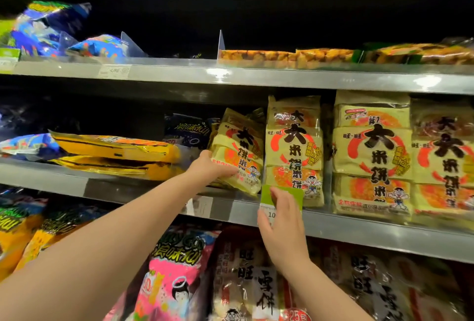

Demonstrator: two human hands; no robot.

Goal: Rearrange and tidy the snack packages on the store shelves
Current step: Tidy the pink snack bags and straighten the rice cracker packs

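The fingers [229, 173] of your left hand [210, 166] curl round the leaning rice cracker pack [241, 146] on the middle shelf [359, 223], just left of the upright packs [293, 141]. Your right hand [282, 225] lays straight, closed fingers on the green price tag [293, 193].

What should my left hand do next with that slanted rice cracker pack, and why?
Probably tip the leaning pack upright with the left hand, which touches it: it sits tilted while the neighbouring pack stands straight.
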